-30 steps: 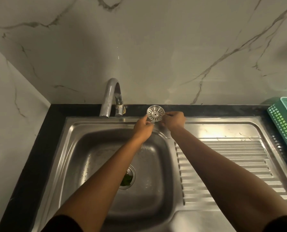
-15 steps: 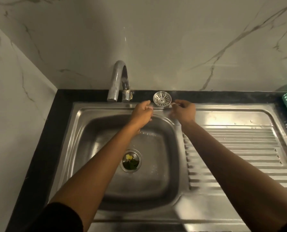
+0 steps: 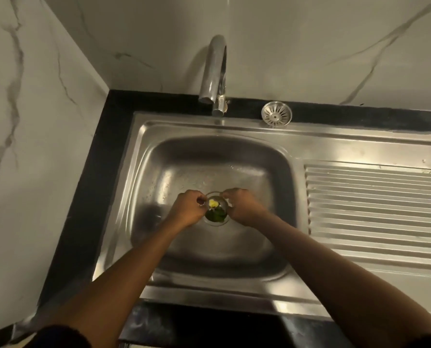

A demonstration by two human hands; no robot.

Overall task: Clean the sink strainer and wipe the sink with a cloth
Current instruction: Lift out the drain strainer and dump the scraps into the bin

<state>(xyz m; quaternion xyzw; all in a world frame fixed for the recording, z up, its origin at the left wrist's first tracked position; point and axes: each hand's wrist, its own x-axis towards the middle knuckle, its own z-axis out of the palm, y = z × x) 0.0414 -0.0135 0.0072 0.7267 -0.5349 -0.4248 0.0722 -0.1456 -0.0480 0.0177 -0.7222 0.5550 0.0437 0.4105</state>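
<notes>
Hands at the drain, scraps between the fingertips.
Left hand (image 3: 187,210) and right hand (image 3: 243,207) pinch the basket (image 3: 215,222) rim; wet metal could slip, spilling scraps (image 3: 216,210) into the sink (image 3: 272,151).

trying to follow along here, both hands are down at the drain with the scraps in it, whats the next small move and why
Probably lift the drain basket straight up. The left hand and right hand pinch at opposite sides of its rim, green and yellow scraps sit inside, and the strainer cover lies on the back ledge.
</notes>
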